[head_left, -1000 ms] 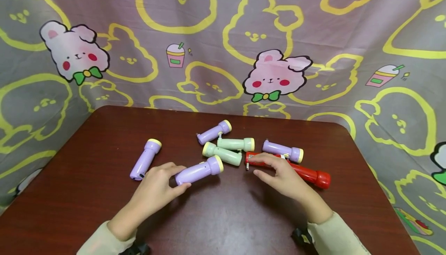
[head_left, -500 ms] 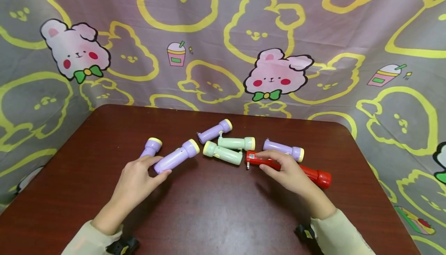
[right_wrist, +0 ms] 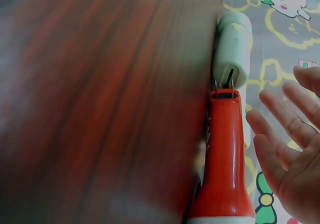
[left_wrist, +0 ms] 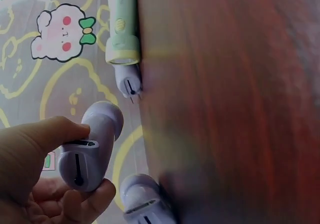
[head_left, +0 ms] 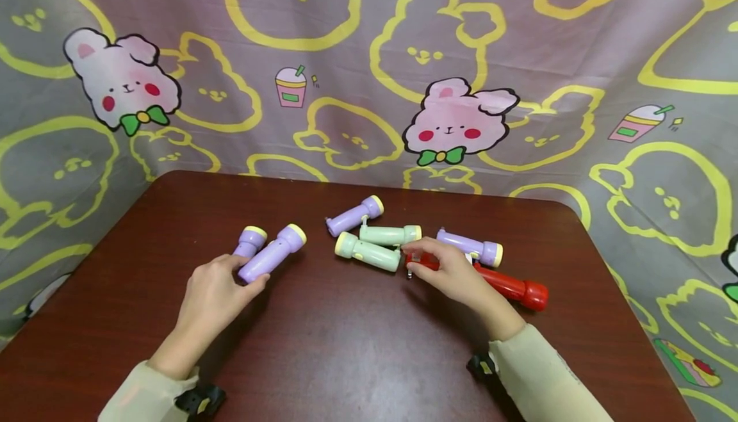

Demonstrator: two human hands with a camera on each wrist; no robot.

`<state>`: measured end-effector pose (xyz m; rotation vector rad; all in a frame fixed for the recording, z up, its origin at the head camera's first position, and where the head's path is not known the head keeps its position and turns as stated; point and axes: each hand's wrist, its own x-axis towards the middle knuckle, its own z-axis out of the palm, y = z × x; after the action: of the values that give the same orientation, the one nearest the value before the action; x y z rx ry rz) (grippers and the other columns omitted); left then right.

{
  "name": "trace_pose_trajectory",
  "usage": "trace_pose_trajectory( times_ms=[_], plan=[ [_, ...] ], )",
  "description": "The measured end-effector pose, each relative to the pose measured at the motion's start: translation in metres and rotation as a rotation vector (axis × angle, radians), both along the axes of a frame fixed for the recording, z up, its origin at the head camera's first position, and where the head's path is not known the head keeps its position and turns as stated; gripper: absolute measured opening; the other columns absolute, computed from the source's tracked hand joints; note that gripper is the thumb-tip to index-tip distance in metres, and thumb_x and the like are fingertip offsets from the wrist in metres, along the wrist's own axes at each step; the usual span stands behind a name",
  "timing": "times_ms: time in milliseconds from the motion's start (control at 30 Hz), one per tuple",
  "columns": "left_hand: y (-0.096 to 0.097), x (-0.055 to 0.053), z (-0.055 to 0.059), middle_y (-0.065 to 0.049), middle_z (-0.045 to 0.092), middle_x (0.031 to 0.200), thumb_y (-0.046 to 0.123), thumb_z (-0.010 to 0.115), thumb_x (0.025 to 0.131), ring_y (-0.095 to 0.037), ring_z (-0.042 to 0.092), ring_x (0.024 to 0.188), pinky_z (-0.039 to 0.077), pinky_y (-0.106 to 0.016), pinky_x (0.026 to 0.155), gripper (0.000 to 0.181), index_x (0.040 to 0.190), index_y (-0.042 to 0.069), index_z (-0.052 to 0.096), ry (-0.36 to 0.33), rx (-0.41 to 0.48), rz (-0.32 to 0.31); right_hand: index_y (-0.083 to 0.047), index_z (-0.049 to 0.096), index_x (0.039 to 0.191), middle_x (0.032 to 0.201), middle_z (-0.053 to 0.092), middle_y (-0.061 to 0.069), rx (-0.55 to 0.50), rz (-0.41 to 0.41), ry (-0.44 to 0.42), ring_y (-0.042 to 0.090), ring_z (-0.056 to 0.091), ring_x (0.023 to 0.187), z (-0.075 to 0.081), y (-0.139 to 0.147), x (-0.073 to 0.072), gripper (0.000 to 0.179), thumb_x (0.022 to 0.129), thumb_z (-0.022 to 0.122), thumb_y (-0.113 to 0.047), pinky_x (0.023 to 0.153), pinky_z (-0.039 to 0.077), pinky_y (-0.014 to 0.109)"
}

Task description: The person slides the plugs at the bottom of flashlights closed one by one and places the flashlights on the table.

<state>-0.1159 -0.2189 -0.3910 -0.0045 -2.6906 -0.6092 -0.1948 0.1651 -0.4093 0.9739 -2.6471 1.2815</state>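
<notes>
My left hand grips a purple flashlight by its tail, thumb on one side and fingers on the other. Its yellow-rimmed head points away, up and right. Close on its left lies a second purple flashlight, partly hidden by my fingers. My right hand hovers with loosely bent fingers over a red flashlight that has metal prongs at its tail. In the right wrist view the fingers are spread apart, beside it. My fingertips overlap the tail of a green flashlight in the head view.
Behind lie another green flashlight, a purple one at the back and a purple one to the right. Another red flashlight points toward the right edge of the brown table. A printed cloth hangs behind.
My left hand has carried the purple flashlight leftward, next to the other purple one. My right hand has shifted slightly left and up, toward the green flashlight's tail.
</notes>
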Motion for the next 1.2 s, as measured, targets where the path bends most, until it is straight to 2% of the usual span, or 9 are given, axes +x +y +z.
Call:
trace_pose_trajectory(
  times_ms=[100,333,500,667,833,1033,1200],
  plan=[
    [-0.002,-0.001,-0.003,-0.011,0.066,0.076,0.027,0.084,0.071,-0.025,0.055,0.059,0.043,-0.043,0.055,0.032,0.087,0.001,0.072,0.007,-0.005,0.017,-0.004,0.069,0.120,0.109,0.071,0.009,0.010,-0.002,-0.015,0.028,0.065,0.094,0.000,-0.006,-0.003,0.033,0.088,0.074,-0.008,0.083,0.054,0.044],
    [-0.004,-0.003,-0.005,-0.009,0.062,0.073,0.028,0.083,0.071,-0.023,0.050,0.058,0.039,-0.039,0.052,0.030,0.081,0.003,0.068,-0.016,-0.012,0.035,-0.004,0.068,0.121,0.112,0.072,0.010,0.064,0.006,-0.046,0.027,0.066,0.101,0.001,-0.020,-0.010,0.035,0.088,0.074,-0.012,0.090,0.053,0.046],
    [-0.004,-0.005,-0.010,-0.009,0.061,0.072,0.026,0.082,0.070,-0.024,0.051,0.058,0.041,-0.042,0.053,0.029,0.079,0.004,0.065,-0.011,-0.019,0.047,-0.004,0.067,0.122,0.114,0.071,0.010,0.100,0.035,-0.041,0.028,0.066,0.101,0.004,-0.029,-0.014,0.036,0.088,0.074,-0.013,0.088,0.053,0.043],
    [-0.003,-0.007,-0.014,-0.008,0.061,0.072,0.025,0.082,0.069,-0.026,0.053,0.058,0.044,-0.048,0.054,0.028,0.079,0.005,0.064,0.000,-0.022,0.052,-0.002,0.066,0.123,0.117,0.071,0.012,0.132,0.058,-0.030,0.029,0.064,0.104,0.003,-0.037,-0.019,0.037,0.088,0.074,-0.013,0.093,0.052,0.047],
    [-0.002,-0.007,-0.014,-0.010,0.061,0.072,0.025,0.081,0.069,-0.028,0.053,0.058,0.044,-0.050,0.055,0.028,0.078,0.005,0.064,-0.003,-0.021,0.057,-0.001,0.067,0.122,0.117,0.071,0.012,0.170,0.076,0.035,0.027,0.064,0.106,0.000,-0.041,-0.023,0.037,0.087,0.074,-0.012,0.094,0.050,0.044],
    [-0.001,-0.006,-0.015,-0.011,0.058,0.073,0.024,0.081,0.068,-0.028,0.052,0.058,0.043,-0.048,0.052,0.030,0.076,0.004,0.059,0.002,-0.019,0.075,-0.005,0.067,0.122,0.118,0.070,0.008,0.251,0.046,0.073,0.024,0.062,0.107,0.000,-0.044,-0.023,0.039,0.086,0.076,-0.016,0.096,0.049,0.041],
    [-0.001,-0.005,-0.014,-0.015,0.054,0.076,0.024,0.079,0.069,-0.031,0.052,0.062,0.044,-0.050,0.055,0.036,0.080,-0.002,0.058,-0.061,-0.044,0.074,-0.008,0.066,0.125,0.121,0.069,0.006,0.310,0.009,0.054,0.025,0.058,0.109,-0.002,-0.045,-0.022,0.042,0.086,0.076,-0.020,0.096,0.048,0.041]
  ],
)
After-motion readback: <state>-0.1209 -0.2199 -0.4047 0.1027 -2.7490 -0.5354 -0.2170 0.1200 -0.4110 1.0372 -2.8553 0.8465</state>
